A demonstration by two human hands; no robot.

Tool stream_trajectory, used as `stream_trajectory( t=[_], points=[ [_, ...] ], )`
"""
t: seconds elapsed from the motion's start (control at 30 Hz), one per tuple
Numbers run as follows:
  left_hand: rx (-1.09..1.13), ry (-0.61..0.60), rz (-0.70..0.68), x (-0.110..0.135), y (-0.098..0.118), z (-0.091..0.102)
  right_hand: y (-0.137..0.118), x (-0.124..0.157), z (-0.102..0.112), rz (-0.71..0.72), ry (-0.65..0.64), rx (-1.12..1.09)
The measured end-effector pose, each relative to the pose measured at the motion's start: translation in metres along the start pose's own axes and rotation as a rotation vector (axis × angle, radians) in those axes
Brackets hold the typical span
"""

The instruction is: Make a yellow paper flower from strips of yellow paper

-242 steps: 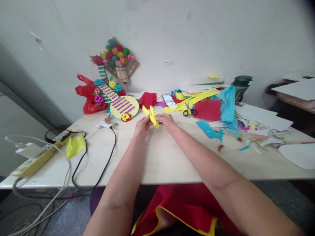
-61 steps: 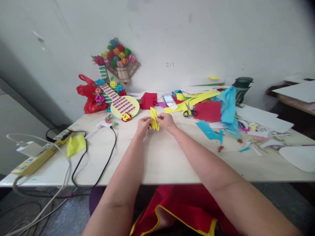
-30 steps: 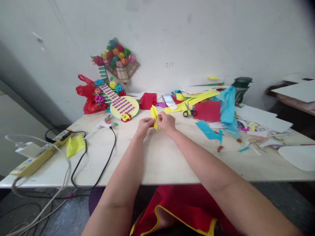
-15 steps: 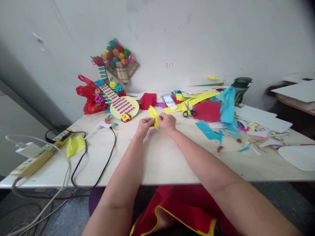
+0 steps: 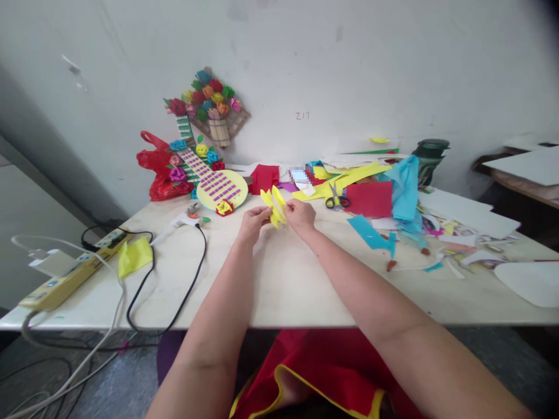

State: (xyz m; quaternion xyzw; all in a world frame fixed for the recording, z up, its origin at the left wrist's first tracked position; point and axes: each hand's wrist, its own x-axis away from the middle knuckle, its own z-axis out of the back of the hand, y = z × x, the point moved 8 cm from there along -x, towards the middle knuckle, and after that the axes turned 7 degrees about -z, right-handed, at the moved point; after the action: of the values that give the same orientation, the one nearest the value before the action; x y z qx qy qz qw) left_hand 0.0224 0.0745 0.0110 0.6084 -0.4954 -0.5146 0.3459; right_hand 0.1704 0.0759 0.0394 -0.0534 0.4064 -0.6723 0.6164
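At frame centre, my left hand and right hand pinch a thin, folded yellow paper piece, its gripped sides partly hidden from view.

A grey wall backs the table; the floor seems concrete.

Paper left of scissors
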Motion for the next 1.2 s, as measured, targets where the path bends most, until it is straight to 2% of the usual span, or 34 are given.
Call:
stream_trajectory(
  t=[0.17,0.3,0.43,0.57,0.73,1.2],
  points=[
    [0.003,-0.042,0.021,0.001,-0.002,-0.003,-0.002,0.001,0.0,0.023,-0.005,0.06],
    [-0.023,-0.006,0.041,0.0,-0.004,0.001,-0.005,0.002,0.0,0.052,-0.007,0.058],
    [-0.066,0.032,0.039,0.0,-0.006,0.005,-0.005,0.001,-0.003,0.047,-0.042,-0.073],
    [-0.072,0.046,0.033,0.0,-0.005,0.007,-0.001,-0.002,-0.011,0.031,-0.129,-0.319],
    [-0.071,0.05,0.026,-0.001,-0.005,0.008,-0.005,-0.003,-0.016,0.083,-0.237,-0.575],
    [-0.069,0.05,0.02,0.0,-0.003,0.006,0.01,-0.012,-0.028,-0.053,-0.258,-0.615]
  ],
)
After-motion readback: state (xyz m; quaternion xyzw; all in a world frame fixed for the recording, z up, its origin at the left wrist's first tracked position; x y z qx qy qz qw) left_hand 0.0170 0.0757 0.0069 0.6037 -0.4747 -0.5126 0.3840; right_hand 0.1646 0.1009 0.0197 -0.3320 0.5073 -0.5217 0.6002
